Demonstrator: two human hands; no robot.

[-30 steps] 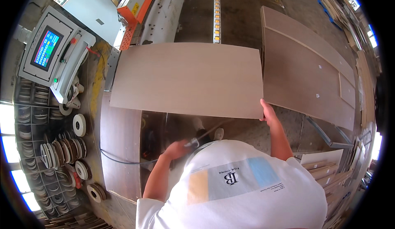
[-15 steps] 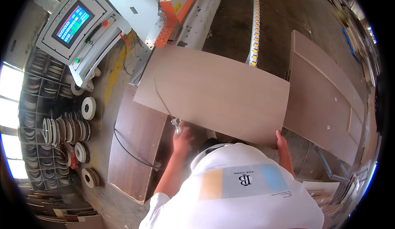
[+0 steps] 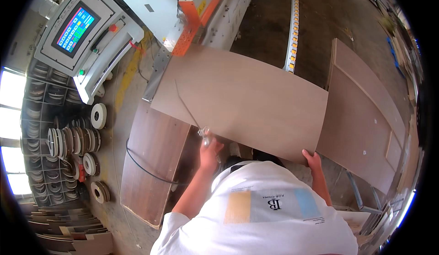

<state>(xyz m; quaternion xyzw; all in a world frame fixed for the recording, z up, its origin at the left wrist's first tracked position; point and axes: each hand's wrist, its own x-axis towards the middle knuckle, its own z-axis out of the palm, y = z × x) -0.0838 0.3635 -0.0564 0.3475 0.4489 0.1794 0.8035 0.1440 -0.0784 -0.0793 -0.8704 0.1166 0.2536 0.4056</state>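
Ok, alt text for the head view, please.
The left hand holds a silver tool, its long nozzle over a wide brown panel; the right hand grips the panel's near right corner. At left are a lit control screen and rolls.

Dk lettering (image 3: 275,204) on wht shirt (image 3: 256,231); ctrl screen (image 3: 76,29) txt too small.
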